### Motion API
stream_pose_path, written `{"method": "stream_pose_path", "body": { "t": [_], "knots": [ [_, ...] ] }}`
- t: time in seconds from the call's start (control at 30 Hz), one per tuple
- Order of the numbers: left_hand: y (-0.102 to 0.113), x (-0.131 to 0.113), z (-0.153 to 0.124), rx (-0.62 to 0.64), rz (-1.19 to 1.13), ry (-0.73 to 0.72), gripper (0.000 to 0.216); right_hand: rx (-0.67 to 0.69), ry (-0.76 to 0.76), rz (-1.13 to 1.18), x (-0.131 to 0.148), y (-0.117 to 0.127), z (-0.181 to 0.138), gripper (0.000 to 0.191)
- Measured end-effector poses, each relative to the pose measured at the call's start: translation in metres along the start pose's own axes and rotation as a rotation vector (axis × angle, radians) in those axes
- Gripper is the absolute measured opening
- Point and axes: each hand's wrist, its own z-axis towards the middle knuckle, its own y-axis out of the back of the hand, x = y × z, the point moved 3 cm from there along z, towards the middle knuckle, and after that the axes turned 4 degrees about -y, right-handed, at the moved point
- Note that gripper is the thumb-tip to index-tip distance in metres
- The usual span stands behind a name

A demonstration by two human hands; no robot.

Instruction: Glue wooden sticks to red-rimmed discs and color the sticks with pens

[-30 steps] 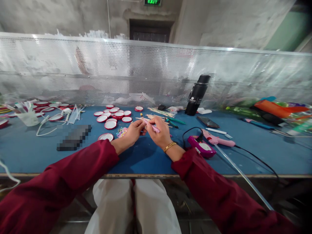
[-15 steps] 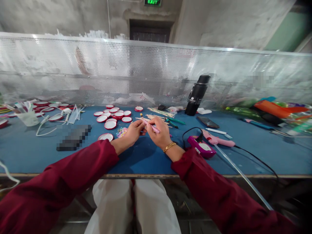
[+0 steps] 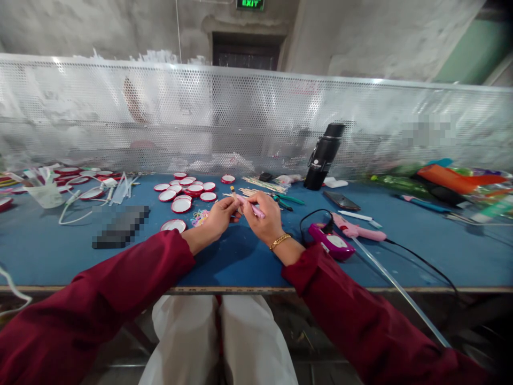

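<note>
My right hand (image 3: 264, 218), a gold bracelet at its wrist, is closed around a pink pen-shaped tool (image 3: 257, 212). Its front end meets the fingers of my left hand (image 3: 221, 217). That hand pinches a thin tan stick (image 3: 233, 190), whose brownish tip stands up above the fingers; the rest of it is hidden. Beside my left wrist lies a small heap of pastel-coloured bands or strings (image 3: 199, 217), too small to make out. A red-rimmed round lid (image 3: 173, 225) is close to the left sleeve.
More lids (image 3: 181, 204) lie to the left, beyond a black phone (image 3: 121, 227). Thin wooden sticks (image 3: 266, 184) and green-handled pliers (image 3: 292, 199) are behind my hands. A black flask (image 3: 325, 156), a purple power box (image 3: 331, 240) and a pink glue gun (image 3: 363, 231) stand or lie right.
My right hand and the pink tool have shifted very slightly to the right. The left hand stays nearly still, and both keep their hold.
</note>
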Motion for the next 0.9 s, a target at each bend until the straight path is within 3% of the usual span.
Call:
{"method": "stream_pose_path", "body": {
  "t": [0.9],
  "knots": [
    [-0.0019,-0.0018,-0.0006,-0.022,-0.016,0.015,0.032,-0.004,0.019,-0.018,0.0005,-0.0001,-0.0002,0.008]
  ]
}}
